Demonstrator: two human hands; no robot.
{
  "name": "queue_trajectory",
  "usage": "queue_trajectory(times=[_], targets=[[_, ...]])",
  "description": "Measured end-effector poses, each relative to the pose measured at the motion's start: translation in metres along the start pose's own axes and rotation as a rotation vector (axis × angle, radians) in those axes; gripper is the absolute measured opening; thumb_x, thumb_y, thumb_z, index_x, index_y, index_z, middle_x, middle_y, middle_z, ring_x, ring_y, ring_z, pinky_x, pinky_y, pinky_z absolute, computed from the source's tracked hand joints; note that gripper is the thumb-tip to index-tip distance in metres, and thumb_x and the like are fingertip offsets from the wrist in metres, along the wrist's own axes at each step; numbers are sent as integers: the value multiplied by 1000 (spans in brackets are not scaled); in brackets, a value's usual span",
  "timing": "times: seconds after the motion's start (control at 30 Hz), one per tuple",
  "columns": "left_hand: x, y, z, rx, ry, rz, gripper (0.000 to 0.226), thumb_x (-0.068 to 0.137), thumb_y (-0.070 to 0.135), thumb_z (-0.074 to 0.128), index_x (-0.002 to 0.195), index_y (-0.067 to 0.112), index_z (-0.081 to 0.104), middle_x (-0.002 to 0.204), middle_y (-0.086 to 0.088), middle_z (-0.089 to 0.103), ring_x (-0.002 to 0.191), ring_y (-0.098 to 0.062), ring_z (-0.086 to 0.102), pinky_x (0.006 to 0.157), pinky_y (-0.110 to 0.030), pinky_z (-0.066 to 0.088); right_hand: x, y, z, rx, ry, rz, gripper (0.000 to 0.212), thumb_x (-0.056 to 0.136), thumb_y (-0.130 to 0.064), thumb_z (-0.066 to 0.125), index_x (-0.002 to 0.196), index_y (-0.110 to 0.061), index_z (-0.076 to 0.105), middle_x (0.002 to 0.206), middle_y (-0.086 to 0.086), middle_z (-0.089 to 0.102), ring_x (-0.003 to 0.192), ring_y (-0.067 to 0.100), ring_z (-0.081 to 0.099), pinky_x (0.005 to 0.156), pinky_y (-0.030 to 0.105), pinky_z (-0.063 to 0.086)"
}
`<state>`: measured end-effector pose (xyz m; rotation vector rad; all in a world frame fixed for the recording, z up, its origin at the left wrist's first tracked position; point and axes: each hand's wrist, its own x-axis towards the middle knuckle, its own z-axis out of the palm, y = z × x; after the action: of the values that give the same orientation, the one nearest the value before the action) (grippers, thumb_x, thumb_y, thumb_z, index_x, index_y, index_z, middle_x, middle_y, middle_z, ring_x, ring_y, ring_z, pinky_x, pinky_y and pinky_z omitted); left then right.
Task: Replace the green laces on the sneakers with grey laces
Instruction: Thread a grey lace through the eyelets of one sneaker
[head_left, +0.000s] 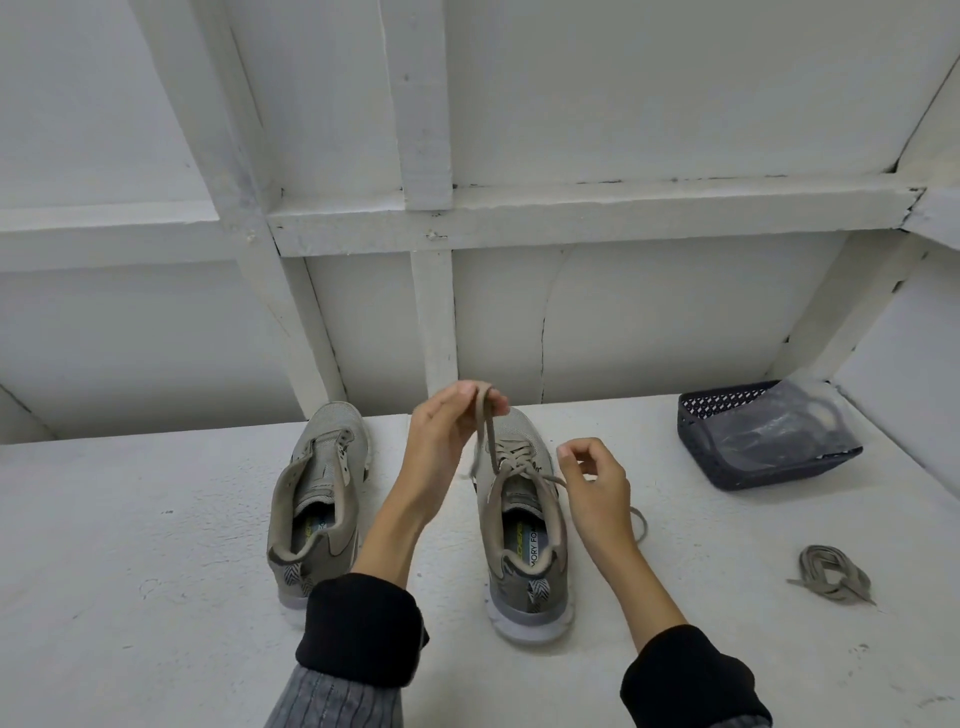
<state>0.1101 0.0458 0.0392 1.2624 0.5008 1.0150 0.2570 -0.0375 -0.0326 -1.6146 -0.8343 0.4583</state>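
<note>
Far left of both grips, a left sneaker (318, 499) standing unlaced on the white shelf (156, 545), toe toward the back wall, eyelets bare. Next, left hand (441, 431) raised above the toe of the right sneaker (519, 525), fingertips pinched narrow round a loop of grey lace (485, 426), drawn up taut from the top eyelets. Directly below that pinch, the lace criss-crossed through the sneaker's eyelets, a short loose end hanging just left of the loop. Right of the loop and lower, right hand (592, 478) beside the sneaker's collar, fingers curled; seemingly holding the other run of the lace, though the contact itself too hidden to tell for certain. Beyond that hand, the lace's tail curling on the shelf. Well right of both hands, a bundled lace (834, 574) lying loose on the shelf, colour greyish-olive. Farther back on the right, a dark woven basket (727, 462) holding a clear plastic bag (779, 426).
</note>
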Motion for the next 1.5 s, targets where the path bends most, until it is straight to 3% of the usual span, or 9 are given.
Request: queue_trajectory(times=[0.2, 0.43, 0.53, 0.67, 0.73, 0.87, 1.03, 1.3, 1.5], targets=[[1, -14, 3, 607, -16, 42, 18, 92, 15, 66, 101, 31, 68, 87, 8, 73, 84, -7, 67, 78, -17, 52, 3, -12, -5, 77, 16, 18, 15, 96, -16, 54, 83, -19, 61, 83, -2, 66, 79, 12, 58, 67, 12, 44], [-8, -37, 6, 747, 35, 63, 26, 89, 9, 68, 80, 34, 68, 78, 19, 69, 77, -1, 64, 70, -9, 46, 2, -16, -4, 53, -276, 25, 29, 100, -37, 43, 127, -31, 52, 124, -16, 58, 116, -4, 48, 91, 15, 40], [-8, -37, 6, 736, 52, 81, 26, 89, 8, 68, 79, 33, 68, 78, 17, 69, 78, 1, 63, 69, -8, 44, 3, -15, 0, -72, -357, -49, 19, 99, -36, 46, 114, -34, 57, 121, -14, 54, 121, 3, 41, 91, 13, 37], [-4, -36, -1, 720, 149, 96, 15, 89, 7, 66, 83, 19, 70, 80, 13, 69, 76, 3, 60, 67, -7, 42, 3, -25, 0, -8, -336, -25, 30, 102, -28, 40, 76, -25, 56, 102, 1, 62, 104, 18, 55, 85, 19, 46], [-3, -38, -8, 697, 229, 90, 13, 91, 8, 64, 84, 18, 70, 82, 11, 70, 77, 1, 60, 68, -8, 42, 4, -34, -6, 121, -318, 30, 34, 104, -24, 36, 76, -14, 53, 90, 6, 63, 88, 13, 58, 75, 9, 44], [-1, -40, -21, 642, 440, 51, 13, 94, 12, 61, 86, 21, 65, 85, 11, 67, 77, 6, 57, 68, -6, 42, 11, -39, -20, 344, -272, 61, 31, 103, -17, 37, 76, -9, 51, 60, -3, 47, 63, 15, 48, 71, 25, 46], [-2, -49, -30, 609, 588, -80, 8, 98, 13, 54, 96, 12, 62, 90, 6, 63, 84, -12, 57, 75, -25, 46, 15, -33, -28, 201, -249, 50, 18, 100, -7, 43, 94, -13, 59, 67, -1, 56, 57, 9, 46, 59, 20, 43], [-5, -45, -8, 733, 87, 99, 21, 101, 17, 50, 115, 23, 64, 115, 16, 63, 111, 6, 52, 91, -3, 35, 12, -35, -27, 1, -208, -61, 13, 90, -14, 65, 82, -22, 70, 77, -12, 69, 68, 0, 59, 68, 18, 48], [-1, -41, 13, 567, -168, -22, 19, 99, 27, 55, 112, 21, 66, 99, 9, 72, 99, -4, 65, 89, -22, 51, 10, -39, -25, 141, -149, -51, 14, 90, -6, 62, 87, -18, 66, 81, 2, 69, 72, 15, 66, 70, 23, 55]])
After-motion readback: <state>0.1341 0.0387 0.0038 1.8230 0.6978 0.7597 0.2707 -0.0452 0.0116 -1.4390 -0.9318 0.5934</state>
